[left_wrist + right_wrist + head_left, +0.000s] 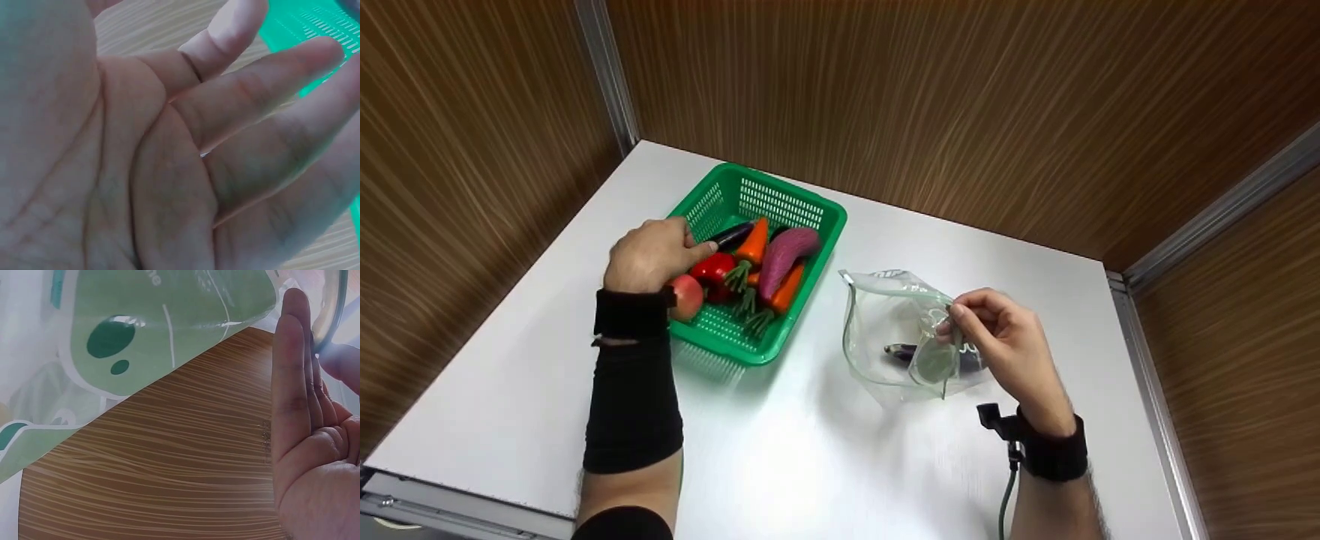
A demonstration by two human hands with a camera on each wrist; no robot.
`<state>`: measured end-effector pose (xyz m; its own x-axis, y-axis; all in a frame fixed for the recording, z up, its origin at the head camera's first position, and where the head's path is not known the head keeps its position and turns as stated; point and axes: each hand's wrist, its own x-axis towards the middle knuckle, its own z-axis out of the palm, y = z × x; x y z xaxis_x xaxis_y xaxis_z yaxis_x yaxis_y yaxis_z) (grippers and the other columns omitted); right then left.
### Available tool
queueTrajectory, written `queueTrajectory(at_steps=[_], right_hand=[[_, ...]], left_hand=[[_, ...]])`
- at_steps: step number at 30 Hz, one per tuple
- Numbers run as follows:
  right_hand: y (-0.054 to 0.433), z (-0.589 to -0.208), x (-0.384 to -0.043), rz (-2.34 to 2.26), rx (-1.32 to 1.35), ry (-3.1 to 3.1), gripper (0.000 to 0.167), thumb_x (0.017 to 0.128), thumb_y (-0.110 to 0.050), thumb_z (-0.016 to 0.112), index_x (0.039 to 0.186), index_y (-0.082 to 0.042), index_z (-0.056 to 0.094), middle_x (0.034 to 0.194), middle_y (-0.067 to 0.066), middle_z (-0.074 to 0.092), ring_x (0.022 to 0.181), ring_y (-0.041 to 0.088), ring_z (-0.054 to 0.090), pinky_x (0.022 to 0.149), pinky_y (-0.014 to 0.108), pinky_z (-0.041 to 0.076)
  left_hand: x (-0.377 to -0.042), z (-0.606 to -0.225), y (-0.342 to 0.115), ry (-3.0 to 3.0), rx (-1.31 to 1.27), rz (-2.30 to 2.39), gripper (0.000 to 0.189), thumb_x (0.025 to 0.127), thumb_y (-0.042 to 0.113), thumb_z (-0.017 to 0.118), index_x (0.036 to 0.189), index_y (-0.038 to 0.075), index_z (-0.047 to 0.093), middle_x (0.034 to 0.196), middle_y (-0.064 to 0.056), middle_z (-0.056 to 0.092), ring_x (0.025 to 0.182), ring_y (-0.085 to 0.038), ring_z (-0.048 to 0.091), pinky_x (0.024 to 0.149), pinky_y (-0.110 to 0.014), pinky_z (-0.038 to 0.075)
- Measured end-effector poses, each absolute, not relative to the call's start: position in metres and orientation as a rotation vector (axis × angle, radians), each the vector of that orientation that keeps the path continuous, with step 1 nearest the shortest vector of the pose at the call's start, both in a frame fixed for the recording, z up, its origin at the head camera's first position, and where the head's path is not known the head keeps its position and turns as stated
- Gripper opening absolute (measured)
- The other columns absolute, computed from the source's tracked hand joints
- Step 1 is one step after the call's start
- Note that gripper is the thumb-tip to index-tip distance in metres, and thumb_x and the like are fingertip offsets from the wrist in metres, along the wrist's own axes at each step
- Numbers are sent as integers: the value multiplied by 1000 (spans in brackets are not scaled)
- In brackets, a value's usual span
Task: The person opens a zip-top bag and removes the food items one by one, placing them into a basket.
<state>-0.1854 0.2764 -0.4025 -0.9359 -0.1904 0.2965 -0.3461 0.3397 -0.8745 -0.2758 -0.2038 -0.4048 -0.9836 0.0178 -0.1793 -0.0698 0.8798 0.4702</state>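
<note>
My left hand (649, 255) reaches over the left rim of a green basket (769, 356). Its thumb is beside a dark eggplant (733, 236); whether they touch is unclear. In the left wrist view the fingers (253, 146) are extended, nothing visible in the palm. Below the hand lie a red bell pepper (714, 270) and a pinkish round fruit (686, 298). My right hand (1009, 341) pinches the rim of a clear zip bag (870, 379) between thumb and fingers. The bag's mouth gapes, and another eggplant (900, 352) lies inside, partly hidden by green print.
Orange carrots (754, 244) with green tops and a purple sweet potato (787, 259) share the basket. The white table (780, 457) is bounded by wood-patterned panels (885, 97) at the back and sides. A cable (1006, 491) hangs from the right wrist strap.
</note>
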Motion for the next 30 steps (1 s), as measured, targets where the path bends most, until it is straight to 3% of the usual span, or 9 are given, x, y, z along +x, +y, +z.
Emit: queueTrajectory(at_steps=[3,6,10,13,22,26,30], right_hand=[[276,-403,-186,1652,511,-2446,12,113,4,71,112,15,75,86,1,85,80,10,84,76,21,67],[276,-403,-186,1660,512,-2441,12,113,4,71,113,15,74,86,1,85,79,10,84,76,22,68],[276,-404,-185,1662,507,-2438,11,113,3,72,113,14,75,86,0,85,80,10,84,77,22,68],[276,-405,-185,1658,503,-2439,9,113,3,72,112,10,77,86,-1,85,81,9,84,77,22,68],[276,-407,-187,1672,481,-2445,13,113,4,71,116,17,74,86,0,85,80,9,84,79,23,69],[276,-407,-186,1667,495,-2435,11,113,4,71,115,15,75,86,0,85,79,9,83,77,23,68],[274,-407,-184,1665,536,-2417,9,113,5,70,114,13,76,86,1,85,79,10,84,78,24,69]], left_hand=[[-270,-397,-196,2923,29,758,53,118,51,67,137,2,72,121,-23,80,100,-37,71,82,-53,60],[-263,-387,-182,3006,150,823,48,119,45,68,146,5,71,136,-23,81,111,-40,75,94,-60,63],[-250,-375,-155,3114,403,949,39,118,38,73,145,10,76,144,-14,82,125,-37,78,108,-60,64],[-239,-369,-130,3150,659,1023,34,116,36,76,141,13,80,140,-8,84,128,-30,78,115,-54,64],[-207,-369,-60,2979,1396,989,26,117,32,76,133,13,84,126,-1,88,118,-19,83,104,-37,70],[-204,-379,-32,2792,1523,908,24,119,27,72,132,11,83,126,-4,87,114,-20,83,104,-38,69],[-207,-396,-5,2743,1476,773,19,118,17,68,123,11,85,117,-5,87,106,-21,82,96,-41,69]])
